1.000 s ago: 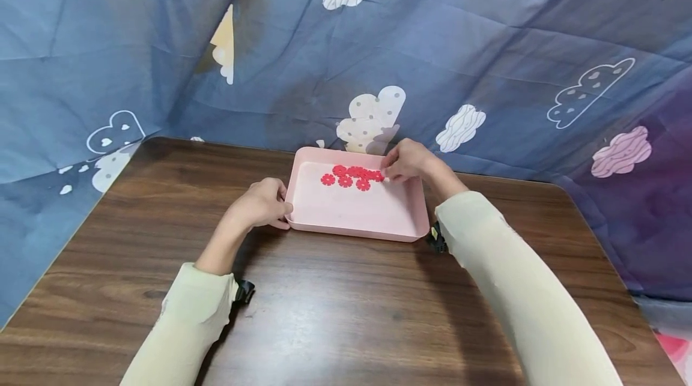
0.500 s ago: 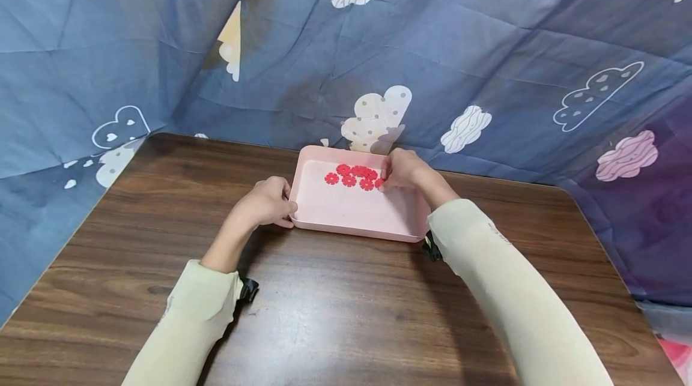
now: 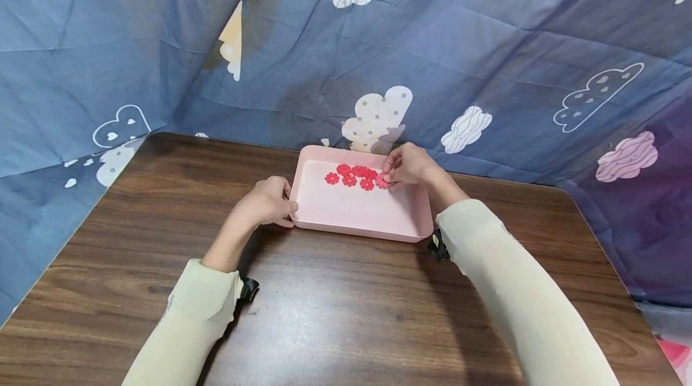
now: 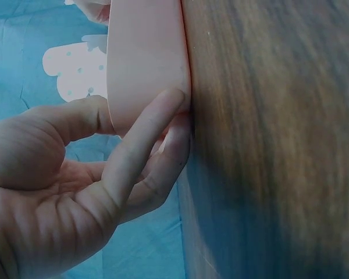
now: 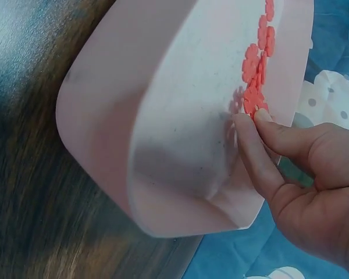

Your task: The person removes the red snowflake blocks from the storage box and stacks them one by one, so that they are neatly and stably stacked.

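A shallow pink tray (image 3: 346, 209) stands on the table, and several red flower-shaped plastic discs (image 3: 349, 180) lie grouped toward its far side. My left hand (image 3: 266, 201) grips the tray's left side near the front corner, thumb over the rim. In the left wrist view, the fingers (image 4: 142, 139) press against the tray's outer wall (image 4: 145, 64). Over the tray's right part, my right hand (image 3: 409, 165) pinches one flower-shaped disc (image 3: 382, 180) between thumb and fingertip. The right wrist view shows the pinched disc (image 5: 254, 100) close against the other discs (image 5: 251, 63).
The brown wood-grain table (image 3: 346, 314) extends around the tray. Behind it hangs a blue cloth (image 3: 292, 62) printed with clouds, close to the tray's far edge. A dark strap device (image 3: 247, 290) sits at the left wrist.
The right hand dips to the discs, then lifts slightly, and the disc at its fingertips now shows more fully. The left hand keeps its grip on the tray.
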`<state>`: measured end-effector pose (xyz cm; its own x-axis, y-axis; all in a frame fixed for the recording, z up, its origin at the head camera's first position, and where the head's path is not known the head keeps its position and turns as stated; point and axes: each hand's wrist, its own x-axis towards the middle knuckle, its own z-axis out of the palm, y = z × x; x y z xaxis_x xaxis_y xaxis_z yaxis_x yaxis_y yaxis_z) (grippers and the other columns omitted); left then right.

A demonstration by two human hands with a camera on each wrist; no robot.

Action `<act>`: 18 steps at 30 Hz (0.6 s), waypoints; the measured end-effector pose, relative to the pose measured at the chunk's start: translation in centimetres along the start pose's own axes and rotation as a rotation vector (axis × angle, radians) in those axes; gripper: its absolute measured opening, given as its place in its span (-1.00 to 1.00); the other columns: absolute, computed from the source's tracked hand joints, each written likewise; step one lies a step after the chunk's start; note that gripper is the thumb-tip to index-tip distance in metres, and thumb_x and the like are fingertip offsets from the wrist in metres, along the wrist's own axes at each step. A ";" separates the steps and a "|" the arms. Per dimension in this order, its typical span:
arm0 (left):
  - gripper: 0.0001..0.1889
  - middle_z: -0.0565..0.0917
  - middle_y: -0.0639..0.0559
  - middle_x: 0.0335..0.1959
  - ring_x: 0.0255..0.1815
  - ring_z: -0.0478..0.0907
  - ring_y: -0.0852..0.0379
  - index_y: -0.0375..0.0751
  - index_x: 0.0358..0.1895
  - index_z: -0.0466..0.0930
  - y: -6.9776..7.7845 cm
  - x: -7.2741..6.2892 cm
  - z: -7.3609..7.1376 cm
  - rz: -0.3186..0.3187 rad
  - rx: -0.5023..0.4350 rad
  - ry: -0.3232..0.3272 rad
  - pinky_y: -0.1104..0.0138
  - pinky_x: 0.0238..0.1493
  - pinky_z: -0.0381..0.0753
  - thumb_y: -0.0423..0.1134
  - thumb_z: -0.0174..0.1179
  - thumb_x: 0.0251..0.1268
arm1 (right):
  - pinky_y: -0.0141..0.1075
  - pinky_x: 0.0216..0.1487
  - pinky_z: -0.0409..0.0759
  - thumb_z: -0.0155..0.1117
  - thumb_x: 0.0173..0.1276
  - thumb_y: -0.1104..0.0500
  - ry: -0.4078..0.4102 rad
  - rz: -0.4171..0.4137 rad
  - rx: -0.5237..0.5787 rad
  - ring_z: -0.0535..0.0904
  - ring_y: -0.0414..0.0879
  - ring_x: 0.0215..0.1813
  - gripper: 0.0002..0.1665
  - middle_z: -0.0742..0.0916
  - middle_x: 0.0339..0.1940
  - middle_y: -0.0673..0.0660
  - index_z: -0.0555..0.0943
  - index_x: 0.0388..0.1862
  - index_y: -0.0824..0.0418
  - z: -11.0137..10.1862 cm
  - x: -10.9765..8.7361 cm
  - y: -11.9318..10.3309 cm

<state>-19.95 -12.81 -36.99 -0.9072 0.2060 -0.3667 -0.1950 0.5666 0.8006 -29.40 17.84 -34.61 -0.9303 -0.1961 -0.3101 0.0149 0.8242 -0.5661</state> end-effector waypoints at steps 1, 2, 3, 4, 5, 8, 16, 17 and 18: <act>-0.94 0.66 -0.33 -0.19 -0.38 0.84 0.06 -0.47 -0.15 0.47 0.0 0.0 0.0 -0.002 0.001 -0.001 0.30 -0.21 0.95 -0.51 0.12 0.43 | -0.17 -0.12 0.95 0.48 0.35 0.44 0.003 -0.002 -0.008 0.76 -0.09 -0.34 -0.87 0.67 -0.38 0.15 0.71 -0.17 0.38 -0.1 -0.1 -0.1; -0.94 0.67 -0.33 -0.19 -0.38 0.84 0.06 -0.47 -0.15 0.46 0.0 0.0 0.0 -0.003 0.003 -0.001 0.30 -0.21 0.95 -0.51 0.12 0.43 | -0.17 -0.12 0.95 0.48 0.35 0.44 0.006 -0.004 -0.015 0.77 -0.08 -0.34 -0.88 0.67 -0.37 0.15 0.71 -0.17 0.38 -0.2 -0.1 -0.1; -0.94 0.67 -0.34 -0.19 -0.37 0.84 0.05 -0.47 -0.14 0.46 0.0 0.0 0.0 -0.004 0.003 -0.002 0.30 -0.21 0.95 -0.51 0.12 0.43 | -0.18 -0.12 0.95 0.49 0.35 0.43 0.009 -0.009 -0.026 0.77 -0.08 -0.34 -0.88 0.68 -0.37 0.16 0.72 -0.17 0.37 -0.3 -0.3 -0.2; -0.94 0.67 -0.34 -0.19 -0.37 0.84 0.05 -0.47 -0.14 0.46 0.1 0.0 0.0 -0.006 0.003 -0.002 0.30 -0.21 0.95 -0.52 0.12 0.43 | -0.21 -0.13 0.95 0.49 0.35 0.42 0.014 -0.009 -0.035 0.77 -0.08 -0.34 -0.89 0.69 -0.37 0.16 0.72 -0.18 0.36 -0.4 -0.3 -0.2; -0.94 0.67 -0.34 -0.19 -0.37 0.84 0.05 -0.46 -0.14 0.46 0.1 0.0 0.0 -0.006 0.003 -0.003 0.30 -0.20 0.95 -0.52 0.12 0.43 | -0.24 -0.14 0.94 0.50 0.36 0.41 0.019 -0.010 -0.046 0.76 -0.09 -0.34 -0.89 0.69 -0.37 0.15 0.73 -0.18 0.35 -0.4 -0.4 -0.3; -0.93 0.67 -0.34 -0.18 -0.36 0.84 0.05 -0.46 -0.14 0.46 0.0 0.1 0.0 -0.009 0.000 -0.006 0.30 -0.19 0.95 -0.52 0.13 0.44 | -0.36 -0.22 0.87 0.52 0.35 0.38 0.038 -0.018 -0.091 0.73 -0.11 -0.35 -0.90 0.70 -0.39 0.13 0.74 -0.20 0.33 -0.8 -0.7 -0.3; -0.91 0.66 -0.39 -0.13 -0.35 0.83 0.06 -0.51 -0.11 0.47 0.1 -0.4 -0.2 0.007 0.003 -0.008 0.30 -0.20 0.95 -0.54 0.13 0.41 | -0.35 -0.26 0.89 0.50 0.34 0.38 0.009 -0.040 -0.100 0.72 -0.19 -0.44 -0.90 0.67 -0.46 0.07 0.73 -0.20 0.35 -2.8 -1.4 0.0; -0.90 0.66 -0.40 -0.12 -0.35 0.83 0.06 -0.52 -0.11 0.48 0.1 -0.3 -0.1 0.010 -0.002 -0.010 0.30 -0.19 0.95 -0.55 0.13 0.40 | -0.33 -0.25 0.90 0.48 0.35 0.40 0.004 -0.039 -0.086 0.73 -0.19 -0.44 -0.90 0.67 -0.47 0.07 0.73 -0.19 0.37 -3.3 -1.6 0.2; -0.90 0.65 -0.40 -0.11 -0.34 0.83 0.06 -0.53 -0.10 0.48 0.2 -0.4 0.0 0.015 -0.010 -0.013 0.29 -0.18 0.95 -0.55 0.13 0.40 | -0.34 -0.28 0.90 0.46 0.35 0.41 0.003 -0.040 -0.077 0.73 -0.20 -0.45 -0.90 0.69 -0.48 0.07 0.72 -0.19 0.38 -3.7 -1.9 0.4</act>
<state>-19.68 -12.80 -36.68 -0.9050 0.2247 -0.3611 -0.1854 0.5557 0.8104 -29.02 20.52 -31.45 -0.9306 -0.2280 -0.2864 -0.0501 0.8544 -0.5172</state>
